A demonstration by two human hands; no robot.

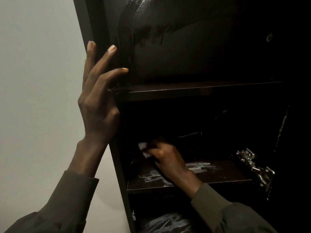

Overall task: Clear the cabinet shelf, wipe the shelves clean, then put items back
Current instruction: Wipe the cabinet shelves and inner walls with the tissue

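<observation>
My right hand [165, 154] is curled around a small white cloth [143, 149], of which only a crumpled corner shows past the fingers, and it sits low over the middle shelf [218, 174] toward its left end. My left hand [96, 101] is spread flat, fingers straight and splayed, resting against the front edge of the cabinet's side panel [80, 17], where it steadies me.

I judge the wiping to be underway on this shelf. Pale streaks on the board just right of my wrist and a patch of smears near the front edge look like damp trails or loosened dust. To do this well I would keep the cloth flat, work from the back corner forward in overlapping passes, and refold it to a fresh face once it greys. I would also keep my knuckles away from the metal hinge [255, 165] on the right wall.

The cabinet is dark, smooth board with a slight sheen and a square front lip, so residue shows easily. The upper shelf [202, 89] looks bare. Below, something wrapped in crinkled, glossy plastic [165, 222] catches the light; I cannot tell what it is.
</observation>
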